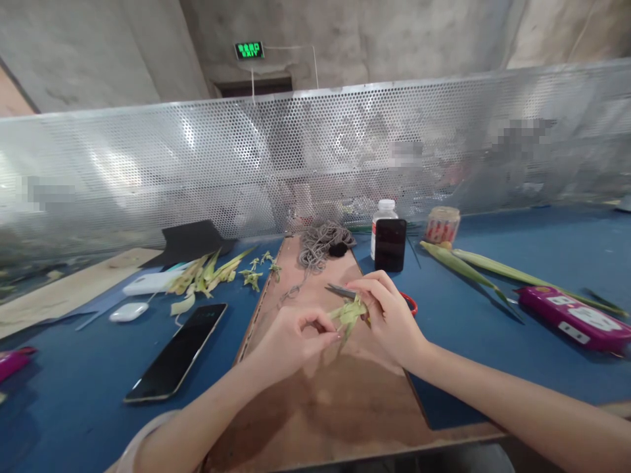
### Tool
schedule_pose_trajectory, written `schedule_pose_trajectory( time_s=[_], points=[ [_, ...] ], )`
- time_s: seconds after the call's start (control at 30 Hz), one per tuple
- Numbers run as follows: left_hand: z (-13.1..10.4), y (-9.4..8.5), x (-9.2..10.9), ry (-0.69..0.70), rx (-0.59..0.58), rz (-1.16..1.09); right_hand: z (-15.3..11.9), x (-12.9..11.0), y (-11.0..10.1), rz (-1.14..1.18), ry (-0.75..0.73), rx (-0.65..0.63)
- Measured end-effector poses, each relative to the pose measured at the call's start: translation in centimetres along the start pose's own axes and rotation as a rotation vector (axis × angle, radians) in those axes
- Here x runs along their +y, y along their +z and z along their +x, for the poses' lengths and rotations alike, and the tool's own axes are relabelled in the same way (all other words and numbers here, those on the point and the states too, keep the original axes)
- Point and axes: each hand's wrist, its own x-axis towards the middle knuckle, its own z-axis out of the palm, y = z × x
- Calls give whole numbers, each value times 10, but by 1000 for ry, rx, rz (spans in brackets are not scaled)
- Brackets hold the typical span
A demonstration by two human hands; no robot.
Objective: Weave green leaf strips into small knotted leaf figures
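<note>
Pale-green leaf-strip bundle (351, 314), one, held over the brown board (315, 420): the left hand (290, 338) pinches its near side, the right hand (397, 325) grasps its far side. Judged light, soft, easily torn; best held at the thicker middle. Scissors (340, 290), at the right fingers; whether gripped, cannot tell. Blue-topped table (73, 407), grey yarn (320, 243). Beyond: perforated metal screen (197, 164), concrete wall (369, 39), lit exit sign (249, 50).

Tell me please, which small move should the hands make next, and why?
Probably steady the pale green leaf piece with the left hand, then ease the scissors slightly away: both hands are close together, and the blades stick out beside the right hand, pointing toward the left hand's side.
</note>
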Motion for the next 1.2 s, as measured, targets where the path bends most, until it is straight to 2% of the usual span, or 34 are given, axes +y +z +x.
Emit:
schedule_pose_trajectory(
  time_s=[0.23,0.4,0.63,0.7,0.8,0.93,1.03,1.13,1.2],
  points=[
    [-4,-6,3,40,-27,61,2,-3,-4,-20,16,23],
    [-5,-8,2,37,-48,43,2,0,-5,-25,-31,35],
    [0,-6,-3,55,-118,-62,1,7,-4,-38,-147,-56],
    [2,-4,-7,30,-77,-138,0,7,-3,-17,-142,-99],
    [4,0,-13,-39,-35,-385,-1,8,0,-14,-132,-124],
    [8,7,-18,-175,-154,-572,-2,9,3,-45,-167,-110],
    [9,10,-15,-160,-209,-658,-3,9,4,-45,-199,-104],
    [9,10,-11,-118,-174,-708,-2,7,3,-20,-195,-111],
    [9,9,-10,-119,-141,-704,-1,5,2,19,-123,-126]
  ],
)
